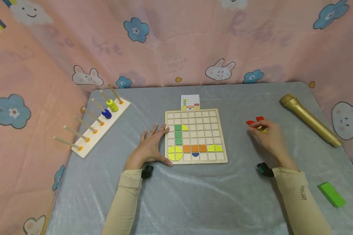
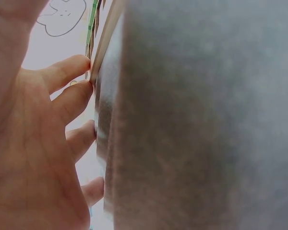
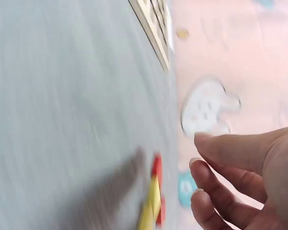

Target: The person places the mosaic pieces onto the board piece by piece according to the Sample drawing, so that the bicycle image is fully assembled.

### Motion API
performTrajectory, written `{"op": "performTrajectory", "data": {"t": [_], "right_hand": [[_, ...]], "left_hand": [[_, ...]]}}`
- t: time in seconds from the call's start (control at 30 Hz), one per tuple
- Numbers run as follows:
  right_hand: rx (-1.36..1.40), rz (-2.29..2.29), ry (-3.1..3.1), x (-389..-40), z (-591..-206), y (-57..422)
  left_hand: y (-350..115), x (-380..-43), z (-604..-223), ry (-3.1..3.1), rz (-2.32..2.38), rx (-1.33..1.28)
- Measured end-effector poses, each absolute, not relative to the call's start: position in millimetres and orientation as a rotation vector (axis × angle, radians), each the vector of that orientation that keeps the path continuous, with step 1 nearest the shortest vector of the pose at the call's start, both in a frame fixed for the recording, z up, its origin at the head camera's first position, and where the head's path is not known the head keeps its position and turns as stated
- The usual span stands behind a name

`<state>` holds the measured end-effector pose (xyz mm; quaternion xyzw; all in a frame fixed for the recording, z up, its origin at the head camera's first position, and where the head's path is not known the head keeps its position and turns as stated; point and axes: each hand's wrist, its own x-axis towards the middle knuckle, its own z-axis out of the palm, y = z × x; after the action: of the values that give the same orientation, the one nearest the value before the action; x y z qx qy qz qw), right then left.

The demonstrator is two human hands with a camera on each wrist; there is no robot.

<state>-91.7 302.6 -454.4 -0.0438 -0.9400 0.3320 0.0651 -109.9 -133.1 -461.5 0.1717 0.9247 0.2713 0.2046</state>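
In the head view a wooden grid board (image 1: 196, 162) lies mid-table, with green, orange, yellow and blue pieces in its cells. My left hand (image 1: 148, 147) is spread along the board's left side, its thumb at the near corner and fingertips at the edge. To the right, my right hand (image 1: 269, 137) hovers above a few loose pieces, thumb and fingers bent loosely towards each other. Red pieces (image 1: 250, 122) and yellow pieces (image 1: 263, 130) lie there, partly hidden by the hand. Nothing shows between the right fingertips (image 3: 201, 139) in the right wrist view.
A small printed pattern card (image 1: 190, 101) touches the board's far edge. At left stands a peg rack (image 1: 106, 132) with blue and yellow rings. A gold microphone (image 1: 310, 119) lies at far right, with a green block (image 1: 331, 195) nearer. Patterned curtain surrounds the grey tablecloth (image 1: 206, 199).
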Motion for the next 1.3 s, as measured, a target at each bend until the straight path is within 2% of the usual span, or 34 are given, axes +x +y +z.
{"op": "performTrajectory", "data": {"t": [0.17,0.4,0.9,1.3], "right_hand": [[-0.282,0.967,-2.854,-89,-457,336],[-0.285,0.939,-2.886,-84,-467,352],[-0.331,1.021,-2.853,-83,-467,345],[-0.065,1.022,-2.822,-80,-457,318]], "left_hand": [[-132,-110,-462,2.582,0.757,0.474],[-132,-112,-464,2.588,0.732,0.464],[-132,-112,-464,2.589,0.738,0.467],[-132,-111,-464,2.585,0.746,0.465]]}}
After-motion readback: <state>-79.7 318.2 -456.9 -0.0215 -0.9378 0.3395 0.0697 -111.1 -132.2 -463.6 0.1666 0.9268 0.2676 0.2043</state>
